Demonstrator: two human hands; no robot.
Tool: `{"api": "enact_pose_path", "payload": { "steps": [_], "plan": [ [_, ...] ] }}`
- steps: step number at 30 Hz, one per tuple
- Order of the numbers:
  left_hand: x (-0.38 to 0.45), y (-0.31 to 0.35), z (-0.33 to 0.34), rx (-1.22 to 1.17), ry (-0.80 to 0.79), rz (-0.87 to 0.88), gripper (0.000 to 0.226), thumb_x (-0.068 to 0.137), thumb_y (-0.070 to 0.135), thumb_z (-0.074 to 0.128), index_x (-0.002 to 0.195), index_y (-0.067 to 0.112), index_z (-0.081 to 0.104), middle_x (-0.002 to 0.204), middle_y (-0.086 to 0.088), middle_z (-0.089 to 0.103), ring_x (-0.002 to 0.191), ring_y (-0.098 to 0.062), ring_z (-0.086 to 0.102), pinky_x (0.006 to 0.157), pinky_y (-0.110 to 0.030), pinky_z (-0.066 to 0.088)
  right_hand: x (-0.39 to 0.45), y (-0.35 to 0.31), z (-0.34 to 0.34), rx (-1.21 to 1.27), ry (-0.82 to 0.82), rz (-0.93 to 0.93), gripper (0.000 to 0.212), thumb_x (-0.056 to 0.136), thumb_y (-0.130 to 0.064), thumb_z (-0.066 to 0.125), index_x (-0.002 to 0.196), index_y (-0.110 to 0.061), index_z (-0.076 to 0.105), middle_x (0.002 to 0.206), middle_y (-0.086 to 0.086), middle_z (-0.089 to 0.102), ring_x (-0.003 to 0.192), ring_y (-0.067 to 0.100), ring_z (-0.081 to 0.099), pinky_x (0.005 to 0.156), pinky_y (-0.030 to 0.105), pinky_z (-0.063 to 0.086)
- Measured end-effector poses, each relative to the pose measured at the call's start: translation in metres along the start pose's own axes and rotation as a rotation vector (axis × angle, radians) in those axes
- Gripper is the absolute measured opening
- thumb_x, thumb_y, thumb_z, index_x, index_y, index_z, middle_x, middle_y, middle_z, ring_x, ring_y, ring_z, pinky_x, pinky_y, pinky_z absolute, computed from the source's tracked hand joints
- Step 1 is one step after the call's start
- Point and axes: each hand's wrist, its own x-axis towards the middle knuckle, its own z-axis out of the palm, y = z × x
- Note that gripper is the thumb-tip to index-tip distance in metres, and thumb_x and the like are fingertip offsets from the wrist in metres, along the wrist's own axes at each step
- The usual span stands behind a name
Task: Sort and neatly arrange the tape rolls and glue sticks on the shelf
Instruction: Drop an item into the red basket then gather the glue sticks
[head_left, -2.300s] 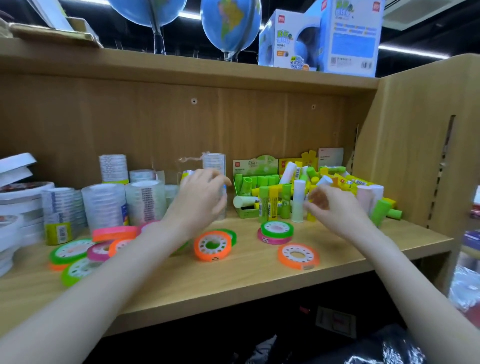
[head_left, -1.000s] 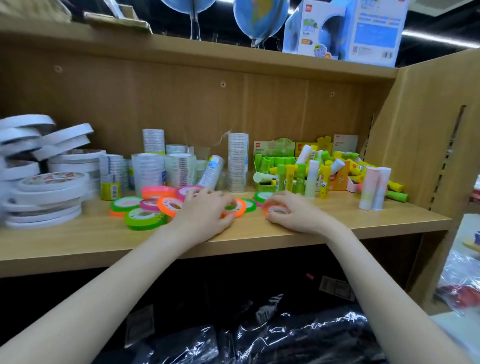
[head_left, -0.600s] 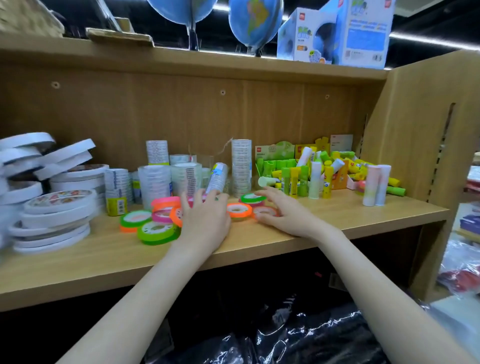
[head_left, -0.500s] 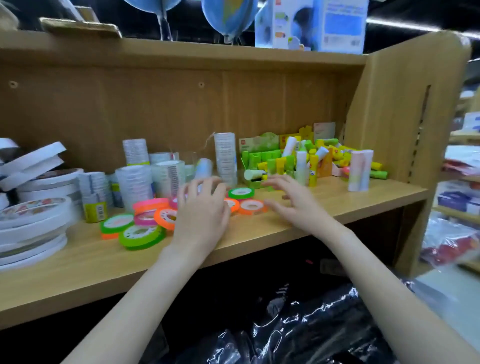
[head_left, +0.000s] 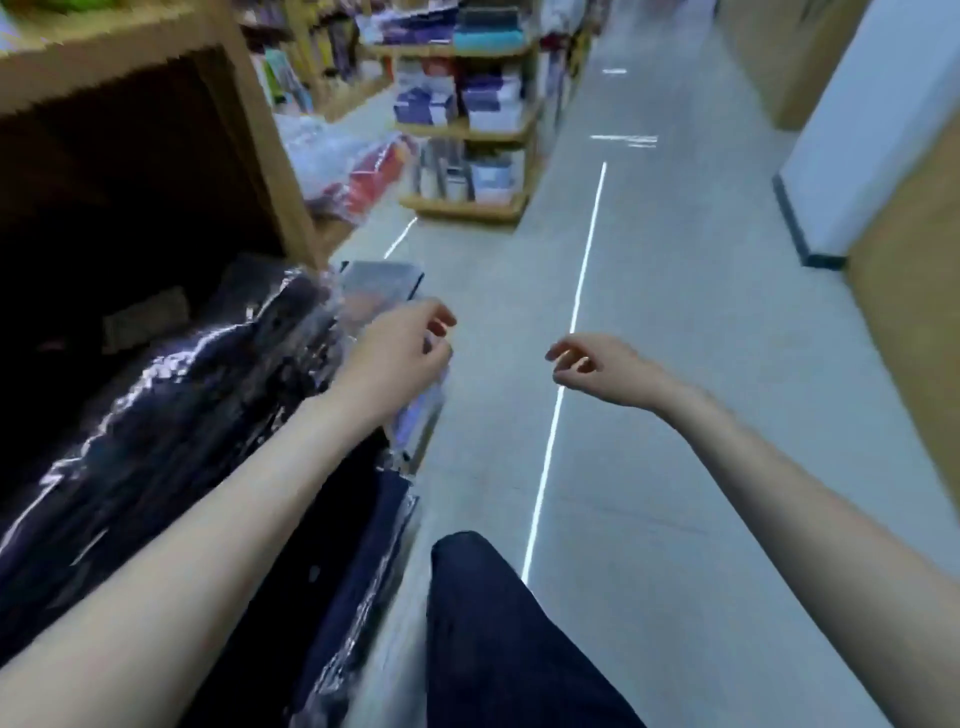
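Over the aisle floor (head_left: 675, 364), both hands hang in the air with nothing in them. Half a second earlier they lay on the coloured tape rolls on the shelf board; now the view has swung right and down, and the tape rolls and glue sticks are out of frame, so their heading and long axis cannot be told.

Left hand (head_left: 400, 353): fingers loosely curled, thumb and forefinger apart, holding nothing; it sits in front of the plastic-wrapped dark goods (head_left: 171, 405) stacked in the lower bay. Right hand (head_left: 597, 366): fingers relaxed and slightly bent, palm down, holding nothing, well apart from the left hand. Whole frame is motion-blurred.

Shelf (head_left: 249, 130): only its wooden end panel and a strip of the upper board show at top left, with the dark lower bay beneath. Panel's front edge meets the floor just beyond the wrapped goods.

Open room: grey floor runs forward and right, crossed by a thin bright line (head_left: 563, 374) along the aisle. Another stocked shelf unit (head_left: 467, 119) stands farther down the aisle. White wall panel (head_left: 852, 119) at right. Person's dark trouser leg (head_left: 498, 639) at bottom centre.
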Motion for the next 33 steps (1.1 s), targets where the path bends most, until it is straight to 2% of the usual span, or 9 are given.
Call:
{"api": "enact_pose_path", "payload": {
  "steps": [4,7,10,13,16,19,26,29,33],
  "plan": [
    [0.052,0.027,0.106,-0.069,-0.247,-0.020,0.025,0.085,0.012,0.051,0.107,0.006,0.062,0.101,-0.011,0.067,0.091,-0.027,0.063,0.084,-0.031,0.046,-0.023,0.121,0.005,0.068,-0.015,0.272,0.024,0.090,-0.015,0.057,0.113,-0.010,0.059,0.097,0.002,0.059,0.088,0.016,0.055,0.075,0.022,0.039],
    [0.079,0.049,0.177,-0.035,-0.440,-0.015,0.024,0.088,0.009,0.050,0.109,0.010,0.060,0.105,-0.007,0.066,0.094,-0.025,0.061,0.084,-0.032,0.047,-0.040,0.188,0.009,0.182,0.027,0.435,0.020,0.088,-0.012,0.057,0.108,-0.009,0.061,0.092,0.004,0.060,0.085,0.020,0.058,0.077,0.027,0.044],
    [0.088,0.073,0.236,0.026,-0.625,0.051,0.025,0.090,0.012,0.047,0.112,0.014,0.058,0.106,-0.001,0.064,0.096,-0.021,0.059,0.079,-0.028,0.044,-0.070,0.233,0.018,0.218,0.029,0.571,0.022,0.089,-0.012,0.057,0.110,-0.007,0.060,0.093,0.005,0.060,0.084,0.018,0.055,0.073,0.022,0.040],
    [0.081,0.103,0.282,0.025,-0.761,0.116,0.028,0.090,0.011,0.045,0.115,0.013,0.056,0.106,-0.002,0.063,0.096,-0.022,0.058,0.082,-0.031,0.046,-0.120,0.266,0.029,0.259,0.036,0.707,0.025,0.090,-0.014,0.056,0.113,-0.007,0.059,0.100,0.008,0.062,0.086,0.015,0.052,0.074,0.021,0.037],
    [0.065,0.135,0.319,0.000,-0.837,0.200,0.030,0.091,0.010,0.043,0.120,0.012,0.052,0.103,-0.002,0.062,0.085,-0.021,0.055,0.073,-0.028,0.042,-0.180,0.292,0.042,0.331,0.146,0.873,0.022,0.089,-0.017,0.056,0.110,-0.012,0.060,0.097,0.004,0.059,0.085,0.015,0.052,0.070,0.024,0.040],
    [0.047,0.175,0.361,-0.039,-0.892,0.323,0.033,0.091,0.009,0.042,0.123,0.010,0.047,0.102,-0.004,0.062,0.080,-0.020,0.054,0.071,-0.028,0.041,-0.237,0.320,0.069,0.404,0.230,1.027,0.022,0.089,-0.017,0.056,0.110,-0.013,0.059,0.098,0.004,0.058,0.085,0.016,0.052,0.062,0.018,0.039],
    [-0.016,0.247,0.508,-0.034,-1.068,0.506,0.039,0.089,0.006,0.042,0.128,0.010,0.042,0.111,-0.006,0.059,0.098,-0.024,0.056,0.088,-0.035,0.044,-0.341,0.411,0.175,0.555,0.383,1.363,0.037,0.087,-0.012,0.061,0.122,-0.007,0.052,0.117,0.015,0.054,0.091,0.021,0.050,0.077,0.026,0.037],
    [-0.036,0.257,0.569,0.004,-1.098,0.537,0.041,0.088,0.006,0.041,0.129,0.011,0.041,0.115,-0.006,0.057,0.099,-0.025,0.056,0.090,-0.038,0.044,-0.368,0.448,0.213,0.575,0.391,1.486,0.040,0.085,-0.010,0.062,0.124,-0.006,0.051,0.125,0.018,0.053,0.111,0.028,0.052,0.090,0.032,0.040],
    [-0.059,0.253,0.648,0.084,-1.115,0.633,0.045,0.088,0.006,0.040,0.132,0.012,0.038,0.124,-0.006,0.052,0.111,-0.025,0.052,0.093,-0.036,0.039,-0.381,0.491,0.261,0.580,0.309,1.616,0.050,0.086,-0.010,0.061,0.133,-0.007,0.044,0.143,0.016,0.038,0.132,0.029,0.035,0.103,0.033,0.031]
  ]
}}
